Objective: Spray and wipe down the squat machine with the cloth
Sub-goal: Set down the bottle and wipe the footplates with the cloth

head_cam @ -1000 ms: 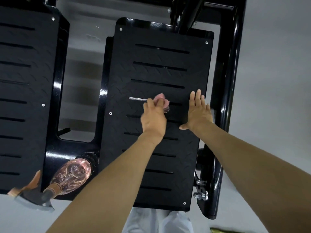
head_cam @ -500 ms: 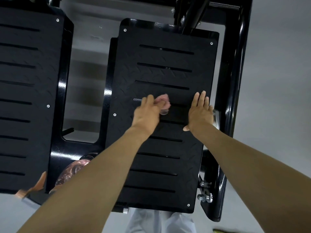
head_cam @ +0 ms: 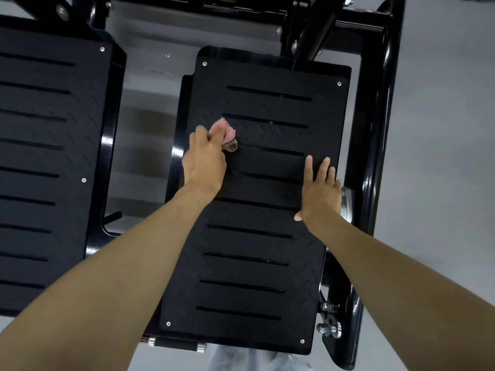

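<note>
Squat machine [head_cam: 375,129]: black tube frame on a grey floor [head_cam: 442,183], seen from above.

Slotted footplate [head_cam: 254,277]: this is the landmark. Its long axis runs away from the person and its slots run crosswise. A second footplate [head_cam: 48,156] lies to its left, across a gap.

Right hand [head_cam: 320,194]: flat on the footplate by its right edge, fingers straight and spread, holding nothing.

Left hand [head_cam: 205,163]: at the footplate's left edge, in the far half, fingers clenched round the cloth [head_cam: 223,129].

Cloth: pink and bunched, it pokes out past the knuckles on the far side and touches the plate. Most of the plate lies right of it and nearer the person, so the next stroke likely runs that way. The left hand has it and the right only braces.

Writing: no brand, label or text can be read.
</note>
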